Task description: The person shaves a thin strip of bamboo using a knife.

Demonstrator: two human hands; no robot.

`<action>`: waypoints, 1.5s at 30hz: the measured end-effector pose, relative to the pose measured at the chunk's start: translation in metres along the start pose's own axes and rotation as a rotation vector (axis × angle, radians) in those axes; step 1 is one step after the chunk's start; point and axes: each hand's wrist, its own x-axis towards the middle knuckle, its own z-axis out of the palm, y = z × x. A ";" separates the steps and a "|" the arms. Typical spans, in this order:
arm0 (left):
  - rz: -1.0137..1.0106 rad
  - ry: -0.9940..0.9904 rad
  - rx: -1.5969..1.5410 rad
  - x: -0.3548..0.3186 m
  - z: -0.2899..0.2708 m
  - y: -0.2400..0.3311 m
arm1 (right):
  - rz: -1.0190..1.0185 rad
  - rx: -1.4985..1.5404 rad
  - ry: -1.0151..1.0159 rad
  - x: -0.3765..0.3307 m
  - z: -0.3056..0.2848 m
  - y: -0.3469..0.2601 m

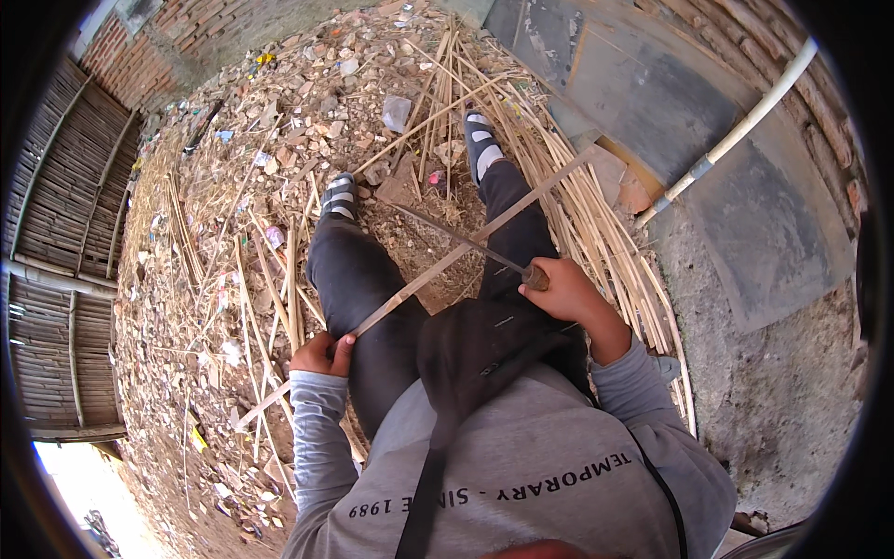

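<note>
Person is sitting w/ legs stretched toward 12 o'clock, working a long bamboo strip (447, 265) across the lap. Strip is running diagonally, from approx 8 o'clock near the left hand up to 1 o'clock, past the right knee.

Left hand (321, 356) is closing round the strip's lower part, fingers wrapped, thumb on top, gripping tight. Right hand (563, 293) is fisted round the wooden handle of a knife (470, 244); blade is pointing toward 10 o'clock and crossing the strip approx mid-length, edge touching it as far as can be seen.

At 12 to 3 o'clock a pile of split bamboo sticks (596, 224) is lying on the ground beside the right leg, some under it. More loose strips are scattered at 9 o'clock on rubble & litter. White pipe (745, 121) is running along the brick wall at 2 o'clock. Bamboo fence (56, 233) is standing at 9 o'clock. Feet are wearing black-and-white sandals (340, 196).
</note>
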 end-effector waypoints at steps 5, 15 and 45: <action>-0.008 -0.040 0.009 0.003 -0.004 0.004 | -0.006 0.001 0.034 -0.007 -0.001 -0.001; -0.034 -0.033 -0.029 0.001 0.001 0.001 | -0.014 -0.018 0.045 -0.004 -0.008 -0.013; -0.006 -0.017 -0.047 0.001 0.004 -0.004 | -0.014 0.100 0.031 -0.001 0.012 0.002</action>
